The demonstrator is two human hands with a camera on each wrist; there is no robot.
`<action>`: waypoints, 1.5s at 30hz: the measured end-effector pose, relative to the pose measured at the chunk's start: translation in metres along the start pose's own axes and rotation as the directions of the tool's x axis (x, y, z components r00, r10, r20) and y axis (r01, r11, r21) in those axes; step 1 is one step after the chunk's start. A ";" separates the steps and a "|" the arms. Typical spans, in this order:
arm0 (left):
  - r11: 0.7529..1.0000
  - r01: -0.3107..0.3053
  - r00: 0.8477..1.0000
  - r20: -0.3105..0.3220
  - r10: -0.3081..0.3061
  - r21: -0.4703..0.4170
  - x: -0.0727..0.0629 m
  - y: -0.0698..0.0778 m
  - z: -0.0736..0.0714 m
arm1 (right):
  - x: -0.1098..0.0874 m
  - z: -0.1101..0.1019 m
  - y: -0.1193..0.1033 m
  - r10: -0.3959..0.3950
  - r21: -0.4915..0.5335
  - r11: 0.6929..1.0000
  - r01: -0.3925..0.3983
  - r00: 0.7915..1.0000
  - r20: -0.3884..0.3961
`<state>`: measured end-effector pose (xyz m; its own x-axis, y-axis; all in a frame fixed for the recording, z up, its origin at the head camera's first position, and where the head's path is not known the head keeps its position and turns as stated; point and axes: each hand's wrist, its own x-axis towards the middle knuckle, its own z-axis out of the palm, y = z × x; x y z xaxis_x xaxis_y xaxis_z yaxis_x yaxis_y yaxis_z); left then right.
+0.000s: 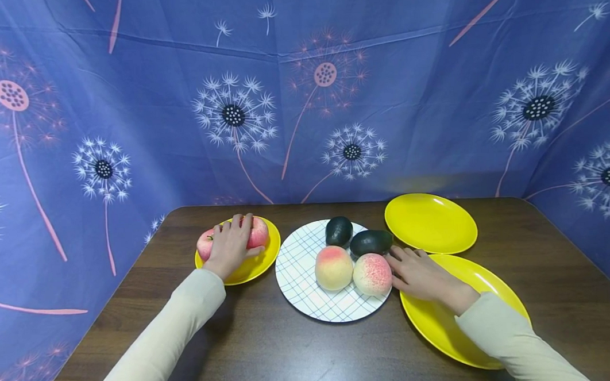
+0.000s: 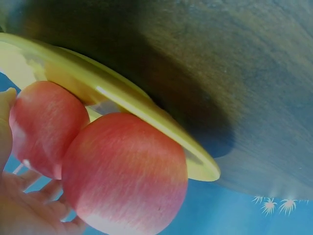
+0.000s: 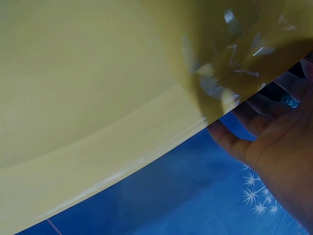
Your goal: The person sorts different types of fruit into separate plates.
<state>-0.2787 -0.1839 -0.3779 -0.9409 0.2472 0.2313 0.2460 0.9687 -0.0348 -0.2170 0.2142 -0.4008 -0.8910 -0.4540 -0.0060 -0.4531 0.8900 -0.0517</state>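
At the left, my left hand (image 1: 230, 246) lies over two red apples on a small yellow plate (image 1: 247, 272). Its fingers and thumb curve around the right-hand apple (image 1: 259, 232); the other apple (image 1: 205, 244) sits beside it. In the left wrist view, a large apple (image 2: 124, 174) fills the foreground, with the fingers behind it around the farther apple (image 2: 46, 127). My right hand (image 1: 425, 276) reaches across the large yellow plate (image 1: 478, 325), fingers extended, fingertips right beside a speckled peach (image 1: 372, 274) and a dark green avocado (image 1: 371, 243).
A white checked plate (image 1: 296, 271) in the middle bears both of those fruits, a yellow-pink peach (image 1: 334, 268) and a second avocado (image 1: 339, 231). Another yellow plate (image 1: 431, 221) lies at the back right. A blue dandelion-print cloth (image 1: 290, 99) hangs behind the wooden table (image 1: 272, 353).
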 end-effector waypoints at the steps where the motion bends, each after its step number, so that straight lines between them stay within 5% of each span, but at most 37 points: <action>1: 1.000 0.002 1.000 -0.003 -0.002 -0.004 0.000 0.000 -0.001 | 0.000 0.000 0.000 -0.001 0.001 1.000 0.001 1.000 -0.001; 24: 0.998 -0.051 0.985 -0.163 0.054 0.022 -0.011 0.022 -0.016 | 0.001 -0.001 0.000 0.005 0.001 1.000 -0.005 1.000 0.020; 32: 0.996 -0.075 0.987 -0.138 0.080 0.039 -0.015 0.033 -0.018 | 0.001 -0.005 0.001 -0.020 -0.035 0.999 0.020 1.000 0.001; 45: 0.989 -0.138 0.972 -0.185 0.144 0.043 -0.020 0.051 -0.009 | 0.000 -0.009 0.003 -0.079 -0.095 0.993 0.071 0.993 -0.090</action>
<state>-0.2452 -0.1401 -0.3751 -0.8364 0.3753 0.3994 0.3636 0.9253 -0.1080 -0.2183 0.2172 -0.3920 -0.8512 -0.5174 0.0883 -0.5157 0.8557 0.0427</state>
